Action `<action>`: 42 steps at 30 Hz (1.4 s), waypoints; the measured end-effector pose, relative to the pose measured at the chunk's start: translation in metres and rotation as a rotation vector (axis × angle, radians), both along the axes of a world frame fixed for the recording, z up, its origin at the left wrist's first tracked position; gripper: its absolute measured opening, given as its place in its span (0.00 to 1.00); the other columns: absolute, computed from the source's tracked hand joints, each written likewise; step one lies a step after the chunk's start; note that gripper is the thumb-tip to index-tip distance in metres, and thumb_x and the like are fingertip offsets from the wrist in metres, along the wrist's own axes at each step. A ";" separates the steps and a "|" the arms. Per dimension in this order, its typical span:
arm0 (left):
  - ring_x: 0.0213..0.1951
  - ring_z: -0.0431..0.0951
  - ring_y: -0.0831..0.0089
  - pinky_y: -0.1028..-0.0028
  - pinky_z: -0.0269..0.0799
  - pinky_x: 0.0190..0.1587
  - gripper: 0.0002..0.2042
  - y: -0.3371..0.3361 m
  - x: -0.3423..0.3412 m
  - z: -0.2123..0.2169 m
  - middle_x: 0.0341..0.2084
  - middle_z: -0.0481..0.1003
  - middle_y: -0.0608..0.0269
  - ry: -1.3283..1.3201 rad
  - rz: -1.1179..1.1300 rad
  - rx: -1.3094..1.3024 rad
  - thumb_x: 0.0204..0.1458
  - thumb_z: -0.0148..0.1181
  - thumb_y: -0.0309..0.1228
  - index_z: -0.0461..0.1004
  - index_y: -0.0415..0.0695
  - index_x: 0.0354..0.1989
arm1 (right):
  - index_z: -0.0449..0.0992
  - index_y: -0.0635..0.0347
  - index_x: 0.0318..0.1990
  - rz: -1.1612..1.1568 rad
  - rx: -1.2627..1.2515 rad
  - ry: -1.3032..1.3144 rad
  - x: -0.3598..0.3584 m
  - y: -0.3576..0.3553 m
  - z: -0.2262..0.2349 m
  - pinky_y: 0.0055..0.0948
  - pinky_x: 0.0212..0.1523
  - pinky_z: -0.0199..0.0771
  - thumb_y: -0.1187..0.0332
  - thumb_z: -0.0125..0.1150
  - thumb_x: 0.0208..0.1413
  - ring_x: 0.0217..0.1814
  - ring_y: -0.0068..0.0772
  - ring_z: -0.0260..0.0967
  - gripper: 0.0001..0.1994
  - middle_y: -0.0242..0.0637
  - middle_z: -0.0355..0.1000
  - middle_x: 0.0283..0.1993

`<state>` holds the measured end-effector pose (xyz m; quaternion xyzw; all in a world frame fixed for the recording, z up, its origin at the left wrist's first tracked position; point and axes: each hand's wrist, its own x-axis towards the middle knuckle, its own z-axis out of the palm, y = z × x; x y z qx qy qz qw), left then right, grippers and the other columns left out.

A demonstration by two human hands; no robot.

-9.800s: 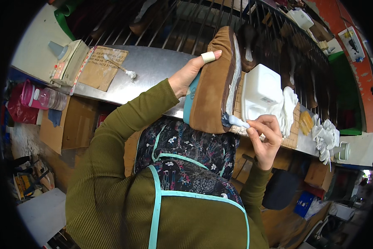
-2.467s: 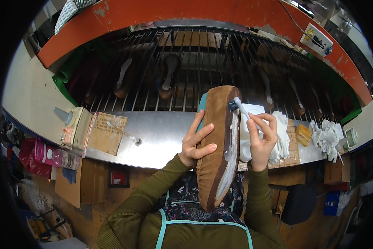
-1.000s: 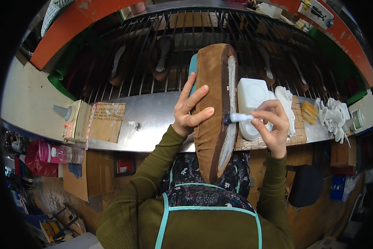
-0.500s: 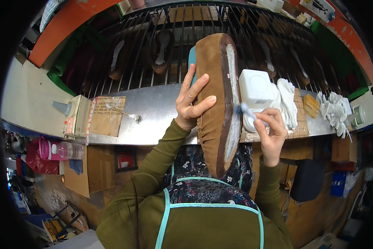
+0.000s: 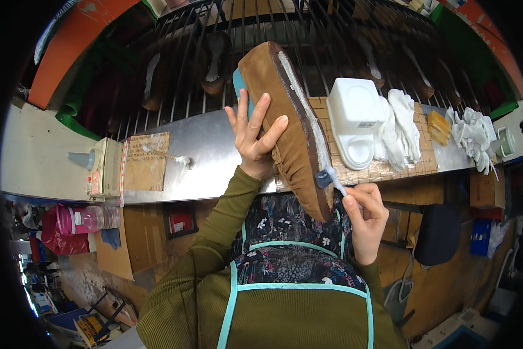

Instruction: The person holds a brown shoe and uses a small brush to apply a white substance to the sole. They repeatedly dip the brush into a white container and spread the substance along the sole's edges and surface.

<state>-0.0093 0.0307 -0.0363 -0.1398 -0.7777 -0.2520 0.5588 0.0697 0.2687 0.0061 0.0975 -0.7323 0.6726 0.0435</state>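
My left hand (image 5: 254,136) holds a brown suede shoe upper (image 5: 287,125) on its side, fingers and thumb spread over the suede. A turquoise shoe last (image 5: 240,87) peeks out past my fingers. The underside, edged in dark brown with a pale whitish strip (image 5: 302,102) along its middle, faces right. Pinched in my right hand (image 5: 367,218) is a small brush (image 5: 334,177) with a pale handle. Its dark bristles touch the bottom edge near the gathered end closest to me. Beyond the brush stands a white plastic container (image 5: 357,107) with a round well.
White gloves (image 5: 402,131) lie beside the container on a cardboard sheet (image 5: 425,154). Behind, more shoes (image 5: 216,64) rest on a rack of metal bars (image 5: 180,70). At left are a swab-tipped stick (image 5: 168,154), a cardboard piece (image 5: 147,163) and a tin can (image 5: 107,163).
The shoe has tilted, its far end swinging left. The brush has moved down the underside toward the near end, and more of the white container shows.
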 end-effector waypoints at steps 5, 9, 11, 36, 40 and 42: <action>0.63 0.58 0.40 0.44 0.37 0.67 0.22 -0.001 0.006 0.000 0.59 0.67 0.61 -0.043 -0.029 -0.013 0.42 0.69 0.40 0.71 0.66 0.47 | 0.80 0.64 0.38 -0.055 0.075 0.073 -0.013 -0.012 -0.002 0.16 0.25 0.58 0.73 0.65 0.51 0.30 0.16 0.59 0.07 0.30 0.65 0.34; 0.63 0.58 0.38 0.38 0.45 0.63 0.24 -0.007 0.008 0.000 0.60 0.66 0.60 -0.056 -0.047 -0.053 0.39 0.71 0.39 0.71 0.65 0.48 | 0.81 0.63 0.38 -0.085 0.216 0.172 -0.027 -0.015 -0.003 0.17 0.25 0.60 0.73 0.66 0.50 0.29 0.17 0.59 0.08 0.31 0.65 0.34; 0.63 0.58 0.38 0.36 0.47 0.61 0.24 -0.009 0.007 -0.001 0.60 0.66 0.59 -0.057 -0.062 -0.050 0.39 0.71 0.38 0.71 0.65 0.48 | 0.81 0.62 0.38 -0.102 0.229 0.208 -0.032 -0.017 -0.001 0.17 0.26 0.60 0.74 0.66 0.50 0.29 0.17 0.59 0.08 0.31 0.65 0.34; 0.64 0.58 0.46 0.50 0.53 0.64 0.29 -0.008 -0.006 0.007 0.60 0.65 0.58 -0.208 -0.113 0.146 0.37 0.73 0.33 0.71 0.55 0.52 | 0.80 0.67 0.38 0.212 -0.191 -0.157 -0.016 0.004 0.002 0.18 0.36 0.64 0.73 0.64 0.52 0.35 0.20 0.63 0.08 0.32 0.67 0.34; 0.64 0.58 0.46 0.50 0.53 0.64 0.29 -0.003 -0.006 0.008 0.61 0.65 0.58 -0.228 -0.080 0.121 0.36 0.73 0.33 0.71 0.56 0.52 | 0.80 0.66 0.38 0.101 -0.078 -0.029 -0.023 -0.004 -0.001 0.17 0.32 0.62 0.74 0.65 0.51 0.33 0.18 0.62 0.08 0.31 0.67 0.32; 0.64 0.58 0.46 0.49 0.52 0.64 0.29 -0.004 -0.006 0.006 0.61 0.65 0.59 -0.224 -0.077 0.099 0.36 0.73 0.33 0.71 0.57 0.53 | 0.81 0.65 0.38 0.062 0.003 0.035 -0.030 -0.004 0.002 0.17 0.30 0.61 0.73 0.65 0.51 0.31 0.17 0.61 0.08 0.30 0.66 0.32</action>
